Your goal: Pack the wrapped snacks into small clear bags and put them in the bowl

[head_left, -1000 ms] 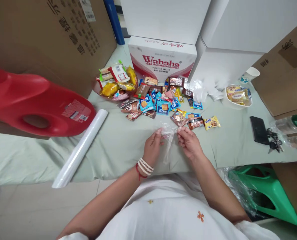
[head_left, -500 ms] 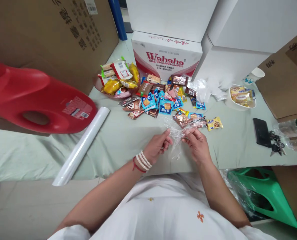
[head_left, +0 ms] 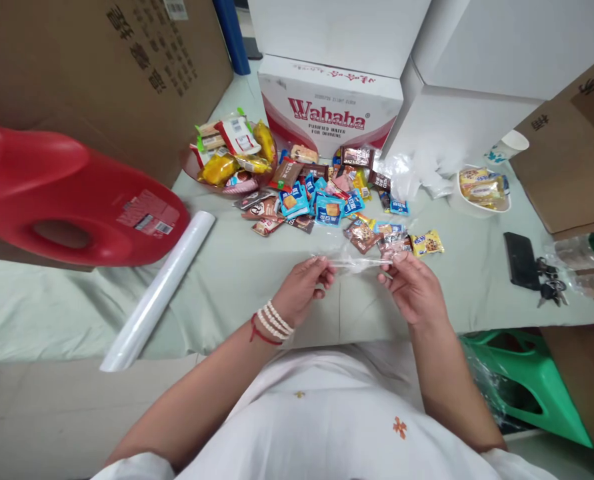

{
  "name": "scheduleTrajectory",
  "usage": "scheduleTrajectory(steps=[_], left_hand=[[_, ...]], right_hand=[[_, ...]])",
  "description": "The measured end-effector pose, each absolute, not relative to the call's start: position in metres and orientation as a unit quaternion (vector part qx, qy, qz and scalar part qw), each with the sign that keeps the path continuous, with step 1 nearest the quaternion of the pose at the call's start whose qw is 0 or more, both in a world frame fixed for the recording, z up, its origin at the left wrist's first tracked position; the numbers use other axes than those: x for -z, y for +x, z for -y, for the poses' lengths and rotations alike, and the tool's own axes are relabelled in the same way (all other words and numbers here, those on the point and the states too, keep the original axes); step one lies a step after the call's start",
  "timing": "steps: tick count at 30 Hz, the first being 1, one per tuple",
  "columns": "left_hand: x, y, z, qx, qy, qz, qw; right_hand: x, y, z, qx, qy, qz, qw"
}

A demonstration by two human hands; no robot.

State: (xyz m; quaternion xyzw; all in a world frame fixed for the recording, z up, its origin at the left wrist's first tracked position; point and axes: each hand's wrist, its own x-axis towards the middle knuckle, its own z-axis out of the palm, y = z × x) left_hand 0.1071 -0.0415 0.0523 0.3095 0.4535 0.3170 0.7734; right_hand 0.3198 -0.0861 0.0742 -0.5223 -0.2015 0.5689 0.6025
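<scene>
A clear plastic bag (head_left: 353, 261) is stretched sideways between my two hands, just above the cloth. My left hand (head_left: 304, 283), with a white beaded bracelet at the wrist, pinches one end between thumb and finger. At the other end my right hand (head_left: 413, 283) pinches it the same way. Right behind the bag lies a loose heap of small wrapped snacks, among them blue packets (head_left: 329, 209), a brown cookie packet (head_left: 361, 236) and a yellow cookie packet (head_left: 427, 243) near my right fingertips.
A pink bowl (head_left: 191, 167) of snacks stands behind left, a white bowl (head_left: 483, 208) of snacks at right. A red jug (head_left: 101, 200) and a plastic film roll (head_left: 159, 290) lie left. A phone (head_left: 521, 260) and keys (head_left: 553, 291) are right. A Wahaba-style water carton (head_left: 329, 113) stands behind.
My hands have moved apart, my right hand to the right and my left slightly left. The plastic bag, bunched and hanging before, is now drawn out straight between them.
</scene>
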Motion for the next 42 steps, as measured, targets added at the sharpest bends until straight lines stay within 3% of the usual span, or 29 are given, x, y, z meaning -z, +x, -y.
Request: scheduleTrajectory(steps=[5, 17, 25, 33, 42], left_hand=[[-0.066, 0.082, 0.035, -0.286, 0.298, -0.364, 0.835], [-0.048, 0.104, 0.055, -0.363, 0.351, -0.427, 0.75], [-0.049, 0.058, 0.02, -0.32, 0.215, -0.435, 0.813], [-0.034, 0.107, 0.049, -0.359, 0.245, -0.492, 0.754], [-0.025, 0.109, 0.044, -0.442, 0.16, -0.495, 0.731]], right_hand=[[-0.08, 0.34, 0.079, -0.656, -0.471, 0.121, 0.578], [-0.053, 0.287, 0.08, -0.568, -0.591, 0.221, 0.529], [-0.053, 0.312, 0.088, -0.614, -0.545, 0.229, 0.522], [-0.039, 0.268, 0.1, -0.642, -0.504, 0.313, 0.486], [-0.047, 0.281, 0.098, -0.598, -0.54, 0.212, 0.553]])
